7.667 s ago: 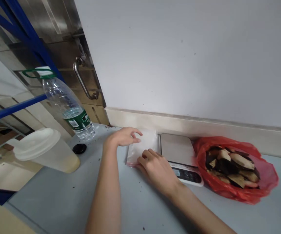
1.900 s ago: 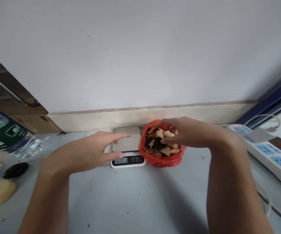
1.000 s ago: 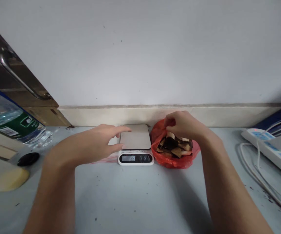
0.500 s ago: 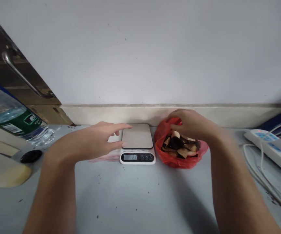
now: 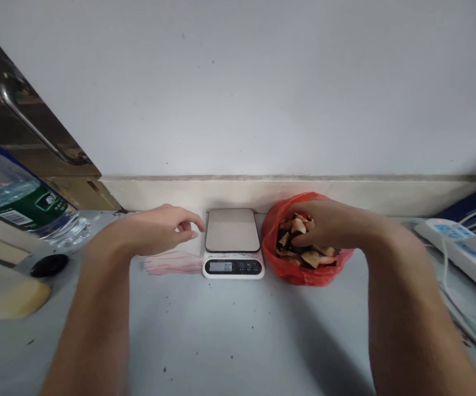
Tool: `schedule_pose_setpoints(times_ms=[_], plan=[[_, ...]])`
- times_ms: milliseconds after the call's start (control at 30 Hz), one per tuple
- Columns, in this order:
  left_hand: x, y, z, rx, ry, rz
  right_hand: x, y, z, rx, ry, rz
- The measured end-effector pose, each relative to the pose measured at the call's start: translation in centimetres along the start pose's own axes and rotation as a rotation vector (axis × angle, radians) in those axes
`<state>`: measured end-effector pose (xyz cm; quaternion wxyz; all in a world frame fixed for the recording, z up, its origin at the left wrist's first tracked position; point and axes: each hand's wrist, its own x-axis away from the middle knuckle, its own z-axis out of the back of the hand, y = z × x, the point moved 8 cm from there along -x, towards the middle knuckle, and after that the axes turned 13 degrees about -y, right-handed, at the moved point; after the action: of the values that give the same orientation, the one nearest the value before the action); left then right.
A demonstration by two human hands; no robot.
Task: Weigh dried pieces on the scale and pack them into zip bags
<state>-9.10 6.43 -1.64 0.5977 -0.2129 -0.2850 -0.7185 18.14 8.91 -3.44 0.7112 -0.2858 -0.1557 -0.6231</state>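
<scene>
A small white kitchen scale (image 5: 232,231) sits against the wall, its plate bare and its display reading 0.0. Just left of the plate, my left hand (image 5: 159,226) hovers with bent fingers, the thumb apart from them, holding nothing. To the right of the scale stands a red plastic bag (image 5: 277,258), rolled open and full of dried, dark brown and pale chunks (image 5: 310,257). My right hand (image 5: 324,223) reaches into this bag from the right. Its thumb lies on the chunks, apart from the forefinger; the other fingertips are hidden.
A flat, thin plastic bag with red streaks (image 5: 174,263) lies left of the scale. Farther left are a large water bottle (image 5: 27,206), a black oval lid (image 5: 49,265) and a pale container (image 5: 7,291). A white power strip (image 5: 460,247) with cables lies at right.
My left hand has drawn back left off the scale's plate, its fingers curling. My right hand has moved from the bag's rim down into the chunks. The display went from 2.3 to 0.0.
</scene>
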Motion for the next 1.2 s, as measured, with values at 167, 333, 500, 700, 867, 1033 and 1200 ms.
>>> schedule_pose_setpoints(times_ms=[167,333,500,700,867,1033,1200], plan=[[-1.8,-0.4,-1.0,-0.005,-0.124,0.098,-0.6,-0.6,-1.3,-0.048,-0.087,-0.077],[-2.5,-0.6,-1.5,-0.018,-0.145,0.066,-0.5,-1.8,-0.6,0.097,0.001,-0.125],[-2.3,-0.6,-1.0,0.025,-0.085,0.036,-0.4,-0.9,0.8,0.126,0.107,-0.096],[-1.0,0.5,-0.7,-0.001,-0.085,0.034,-1.2,1.4,0.3,0.034,0.052,-0.157],[-0.7,0.5,-0.5,0.013,-0.07,0.055,-1.7,1.7,0.2,0.064,0.066,-0.124],[-1.2,0.5,-0.6,0.016,-0.064,0.037,-1.6,2.0,0.1,0.041,0.044,-0.09],[-1.2,0.2,-0.7,0.051,-0.068,0.06,-0.2,1.6,1.1,0.012,0.046,-0.115]])
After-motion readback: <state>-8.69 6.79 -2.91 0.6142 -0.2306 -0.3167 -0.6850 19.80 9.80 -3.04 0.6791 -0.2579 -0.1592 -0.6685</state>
